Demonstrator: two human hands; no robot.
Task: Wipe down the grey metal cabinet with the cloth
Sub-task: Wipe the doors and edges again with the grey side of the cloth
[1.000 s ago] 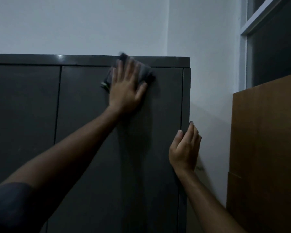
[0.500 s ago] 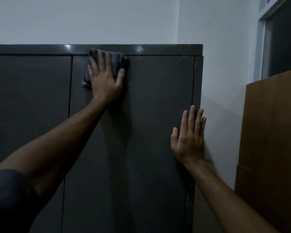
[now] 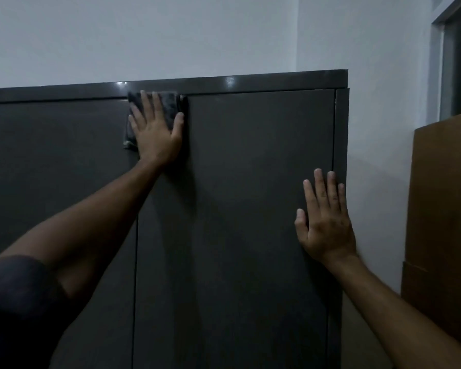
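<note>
Grey painted steel is what you are working on: the cabinet (image 3: 250,209) stands against the white wall (image 3: 197,35), its two doors closed, and it looks stiff and smooth, so it will not give under pressure, though the thin door panels may flex a little. Your left hand (image 3: 155,134) lies flat on the dark cloth (image 3: 168,102) at the top of the right door, just beside the seam between the doors and touching the top rim, fingers spread and laid over the fabric rather than pinching it. Soft and light, the cloth will likely slide easily on the glossy paint and may bunch or slip out from under your palm, so hold it with a broad, even press. Your right hand (image 3: 325,222) rests open on the door's right edge, fingers straight and slightly apart, where it looks to be bracing you. A brown board (image 3: 445,209) leans nearby on the right.
</note>
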